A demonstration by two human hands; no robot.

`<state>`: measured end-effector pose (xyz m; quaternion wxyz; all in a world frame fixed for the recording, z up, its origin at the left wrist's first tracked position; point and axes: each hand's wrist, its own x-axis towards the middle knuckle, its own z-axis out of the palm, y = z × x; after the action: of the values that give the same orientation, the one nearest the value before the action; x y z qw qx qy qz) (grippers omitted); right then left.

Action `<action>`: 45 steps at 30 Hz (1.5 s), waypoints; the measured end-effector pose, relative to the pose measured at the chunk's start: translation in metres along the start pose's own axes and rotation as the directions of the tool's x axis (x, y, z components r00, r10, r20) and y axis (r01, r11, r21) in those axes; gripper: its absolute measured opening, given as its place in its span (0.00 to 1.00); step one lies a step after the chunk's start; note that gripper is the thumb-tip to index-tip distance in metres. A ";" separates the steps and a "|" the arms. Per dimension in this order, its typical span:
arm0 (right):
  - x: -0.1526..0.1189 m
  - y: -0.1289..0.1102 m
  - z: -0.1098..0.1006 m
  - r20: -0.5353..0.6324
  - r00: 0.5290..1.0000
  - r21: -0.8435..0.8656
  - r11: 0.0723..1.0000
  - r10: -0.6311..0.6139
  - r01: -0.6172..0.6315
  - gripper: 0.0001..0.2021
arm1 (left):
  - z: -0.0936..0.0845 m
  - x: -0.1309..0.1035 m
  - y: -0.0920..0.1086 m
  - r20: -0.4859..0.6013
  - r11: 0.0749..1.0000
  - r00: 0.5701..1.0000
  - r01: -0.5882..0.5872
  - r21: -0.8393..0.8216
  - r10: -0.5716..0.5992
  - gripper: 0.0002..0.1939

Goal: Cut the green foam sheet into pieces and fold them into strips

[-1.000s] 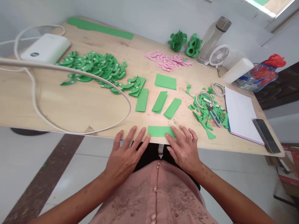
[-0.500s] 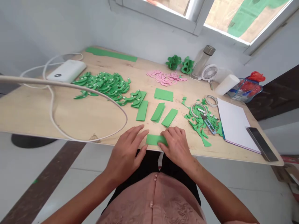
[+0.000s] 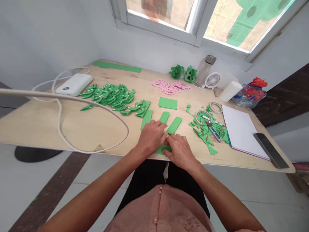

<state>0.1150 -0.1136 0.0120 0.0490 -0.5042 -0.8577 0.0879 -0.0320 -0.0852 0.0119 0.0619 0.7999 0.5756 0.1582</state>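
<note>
A small folded piece of green paper [image 3: 160,150] lies at the table's near edge, partly hidden under both hands. My right hand [image 3: 180,149] has its fingers curled over the paper's right end, the thumb on its lower side. Over the paper's upper left part bends my left hand [image 3: 152,137], fingers together and close to the right fingertips; its thumb is hidden. Just beyond the hands lie a left green strip [image 3: 146,119], a middle green strip [image 3: 164,117] and a right green strip [image 3: 174,125]. A wider green sheet [image 3: 167,103] rests behind them.
Left are a heap of curved green cutouts [image 3: 113,96], a white power bank [image 3: 74,84] and a looping cable [image 3: 126,129]. Pink cutouts [image 3: 169,86] lie behind. To the right are green scraps [image 3: 205,132], blue-handled snips [image 3: 214,132], white paper [image 3: 238,129] and a phone [image 3: 270,149].
My left hand has moved right and forward, from beside the green paper to over it, and its fingers have drawn together. My right hand stays at the paper's right end.
</note>
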 end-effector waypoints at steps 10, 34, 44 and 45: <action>-0.010 -0.001 0.002 -0.078 0.997 -0.028 0.999 -0.029 0.027 0.11 | 0.006 0.037 0.012 0.204 0.999 0.977 0.053 0.014 -0.054 0.12; 0.046 0.058 0.002 -0.178 0.820 0.649 0.691 0.544 -0.317 0.09 | 0.012 0.031 0.009 0.206 0.982 0.963 0.185 -0.043 -0.173 0.10; 0.019 0.041 0.010 -0.094 0.793 0.800 0.519 0.602 -0.300 0.24 | 0.015 0.034 0.015 0.225 0.974 0.957 0.208 -0.090 -0.183 0.10; 0.016 0.038 0.011 -0.082 0.787 0.826 0.483 0.612 -0.289 0.25 | 0.015 0.034 0.015 0.226 0.971 0.956 0.217 -0.102 -0.189 0.10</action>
<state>0.1376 -0.0826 -0.0066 0.3954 -0.6489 -0.5389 0.3635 -0.0038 -0.0568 0.0083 0.1898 0.7434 0.6336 0.0997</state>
